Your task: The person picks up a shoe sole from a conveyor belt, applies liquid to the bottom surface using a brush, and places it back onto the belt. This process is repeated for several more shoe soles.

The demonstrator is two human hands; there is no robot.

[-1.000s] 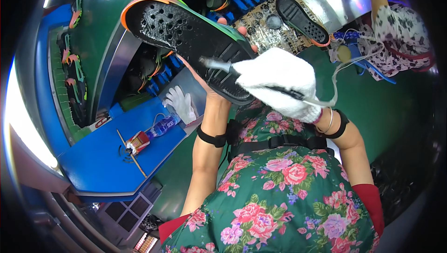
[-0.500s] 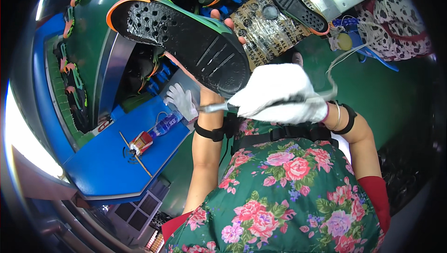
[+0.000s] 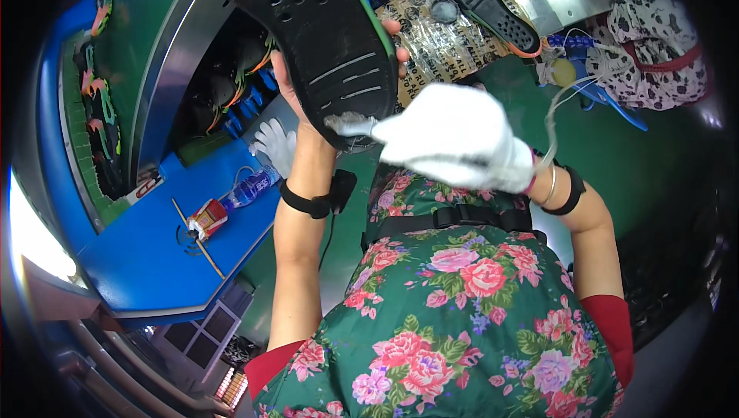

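My bare left hand [image 3: 288,88] holds up a black shoe sole [image 3: 335,52] with a green edge, thumb on one side and fingertips curled round the other. The inner face shows round holes at the far end, some glossy and wet-looking, and short grooves towards the heel. In a white glove, my right hand [image 3: 454,137] grips a brush [image 3: 350,124], its bristles touching the heel of the sole. A thin pale tube [image 3: 552,118] runs from about that hand up to the right.
A second black sole [image 3: 494,10] lies on a tape-covered board [image 3: 439,45] beside a small round dish [image 3: 444,10]. The blue table [image 3: 154,256] at left holds a white glove [image 3: 275,145], a bottle [image 3: 252,187] and a red carton [image 3: 208,219]. Colourful soles [image 3: 98,102] line a green conveyor. Spotted cloth [image 3: 654,48] sits right.
The sole has swung further upright and moved up, its far end now past the picture's top. My right hand has brought the brush up from beside the left forearm onto the heel.
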